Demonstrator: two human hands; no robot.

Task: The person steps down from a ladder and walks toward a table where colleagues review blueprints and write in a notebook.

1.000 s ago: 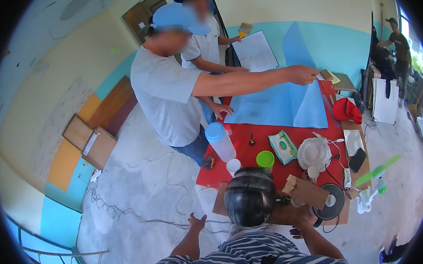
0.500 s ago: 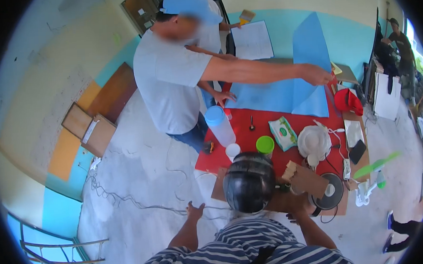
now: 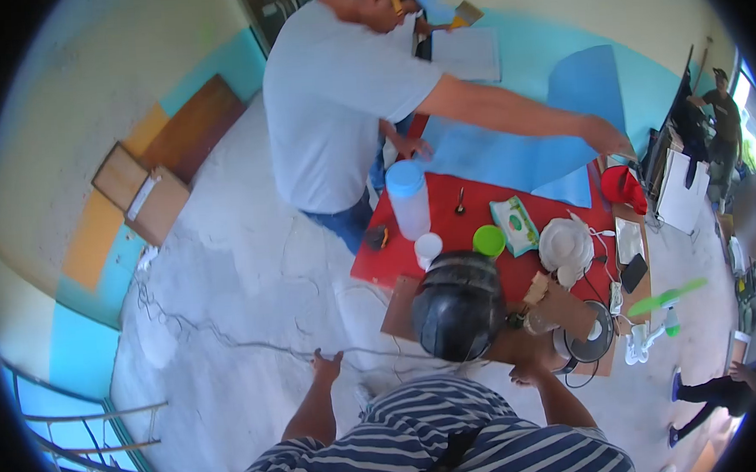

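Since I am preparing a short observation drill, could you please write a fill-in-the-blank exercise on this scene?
1. Of the person's bare left hand and bare right hand, the one nearer the round, glossy black helmet is the ____.
2. The tall, translucent plastic container has a light ____ lid.
3. That container stands on a flat tabletop coloured ____.
4. The person wears a blue-and-white shirt patterned with ____.

Missing words: right; blue; red; stripes.

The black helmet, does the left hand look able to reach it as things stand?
Probably yes. The left hand looks empty and clear of the table, and nothing seems to stand between it and the black helmet.
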